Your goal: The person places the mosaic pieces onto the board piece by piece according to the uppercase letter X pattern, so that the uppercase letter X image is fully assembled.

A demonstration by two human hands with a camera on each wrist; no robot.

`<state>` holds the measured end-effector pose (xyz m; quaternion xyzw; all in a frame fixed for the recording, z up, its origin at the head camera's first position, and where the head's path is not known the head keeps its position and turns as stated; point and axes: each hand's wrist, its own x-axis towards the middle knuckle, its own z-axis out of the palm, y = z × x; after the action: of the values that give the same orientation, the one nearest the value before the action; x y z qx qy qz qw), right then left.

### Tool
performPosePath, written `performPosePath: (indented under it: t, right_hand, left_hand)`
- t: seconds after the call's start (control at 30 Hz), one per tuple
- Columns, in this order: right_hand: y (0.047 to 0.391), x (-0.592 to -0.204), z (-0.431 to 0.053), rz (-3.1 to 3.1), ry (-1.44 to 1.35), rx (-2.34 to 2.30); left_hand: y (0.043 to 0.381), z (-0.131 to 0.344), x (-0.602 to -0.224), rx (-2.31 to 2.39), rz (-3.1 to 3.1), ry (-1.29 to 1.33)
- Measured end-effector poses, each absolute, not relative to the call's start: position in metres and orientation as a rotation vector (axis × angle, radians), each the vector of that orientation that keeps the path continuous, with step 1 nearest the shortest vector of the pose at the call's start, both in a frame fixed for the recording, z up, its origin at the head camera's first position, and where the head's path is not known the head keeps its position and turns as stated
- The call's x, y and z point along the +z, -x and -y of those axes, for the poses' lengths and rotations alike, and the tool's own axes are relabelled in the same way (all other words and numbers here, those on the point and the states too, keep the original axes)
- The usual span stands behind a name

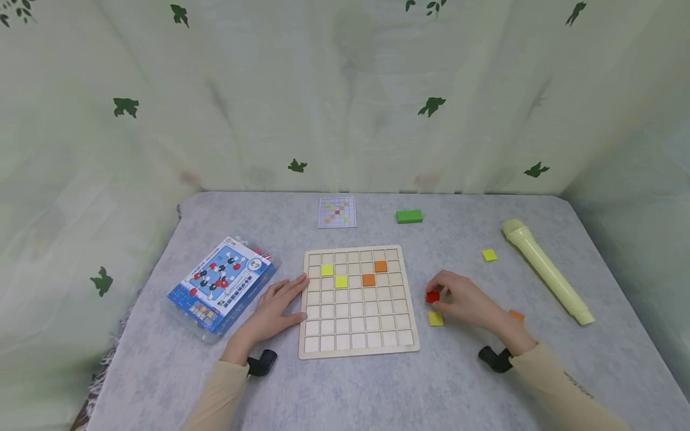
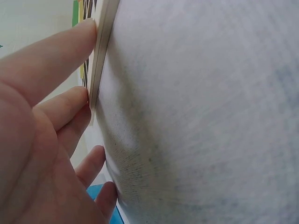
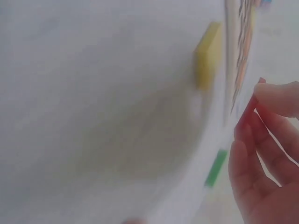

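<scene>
A wooden grid board [image 1: 358, 353] lies mid-table, with yellow tiles [image 1: 327, 270] and orange tiles [image 1: 380, 266] in its upper cells. My left hand [image 1: 278, 306] is spread at the board's left side, thumb and fingertips touching the edge; in the left wrist view the fingers [image 2: 70, 105] are straight and hold nothing. Just right of the board, my right hand [image 1: 458, 297] pinches a red square tile [image 1: 432, 297] between thumb and fingers. The right wrist view shows that red tile [image 3: 247, 112] edge-on, raised from the table. Close below the hand lies a yellow tile [image 1: 435, 318].
A boxed molecule set [image 1: 221, 281] lies left of the board. Behind it are a pattern card [image 1: 337, 212] and a green block [image 1: 409, 216]. To the right are another yellow tile [image 1: 489, 255], an orange tile [image 1: 516, 315] partly behind the wrist, and a pale yellow tube [image 1: 547, 272].
</scene>
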<state>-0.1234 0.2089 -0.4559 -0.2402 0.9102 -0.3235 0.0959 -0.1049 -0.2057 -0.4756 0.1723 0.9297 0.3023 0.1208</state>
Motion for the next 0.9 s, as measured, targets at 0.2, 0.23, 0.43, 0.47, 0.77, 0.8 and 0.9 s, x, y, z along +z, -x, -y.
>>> performPosePath:
  t: [0.2,0.23,0.43,0.47,0.77,0.8,0.9]
  right_hand:
    - [0.139,-0.450,-0.155,-2.626,0.878,-0.943]
    - [0.141,-0.449,-0.145,-2.622,0.908,-0.930]
    - [0.152,-0.450,-0.097,-2.573,1.055,-0.849]
    - [0.153,-0.451,-0.091,-2.570,1.071,-0.828]
    - [0.157,-0.457,-0.067,-2.609,1.084,-0.665]
    - [0.157,-0.457,-0.066,-2.609,1.087,-0.666]
    - [0.156,-0.459,-0.066,-2.608,1.106,-0.672]
  left_hand:
    - [0.105,0.205,-0.475,0.901,-2.706,-0.513]
    - [0.105,0.205,-0.475,0.901,-2.706,-0.515]
    - [0.106,0.205,-0.475,0.875,-2.718,-0.514]
    - [0.106,0.205,-0.475,0.874,-2.716,-0.513]
    - [0.105,0.205,-0.474,0.856,-2.710,-0.493]
    - [0.105,0.205,-0.473,0.855,-2.710,-0.492]
    - [0.104,0.206,-0.473,0.849,-2.715,-0.488]
